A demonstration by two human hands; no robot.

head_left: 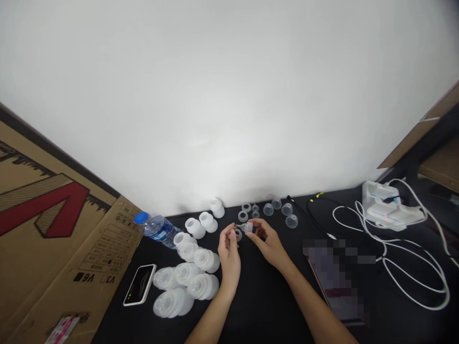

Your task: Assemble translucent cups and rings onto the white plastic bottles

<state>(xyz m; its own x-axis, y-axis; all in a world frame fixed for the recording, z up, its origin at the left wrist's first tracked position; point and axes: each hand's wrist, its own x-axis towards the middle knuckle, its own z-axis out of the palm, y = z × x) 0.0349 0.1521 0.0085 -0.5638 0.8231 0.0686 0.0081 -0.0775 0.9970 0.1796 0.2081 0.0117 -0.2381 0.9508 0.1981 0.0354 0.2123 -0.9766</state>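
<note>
Between my two hands is a clear baby bottle nipple (243, 227) set in a translucent collar ring (249, 227), lying sideways. My left hand (229, 253) is closed in a pinch at the nipple's tip. The fingers of my right hand (266, 240) grip the collar from the other side. Just below, a loose ring (238, 235) lies close to my left fingertips, partly hidden by them. Beyond my hands are two more rings (243, 216) and small clear nipples (255, 215). Several clear dome caps (287, 209) lie to the right of these.
Left of my hands stand several open white bottles (208, 221) and several bottles with nipples fitted (203, 286). A water bottle (158, 229), a white-framed device (140, 285) and a carton (71, 229) are farther left. On the right are a phone (333, 282), white cables (412, 277) and a charger (387, 206).
</note>
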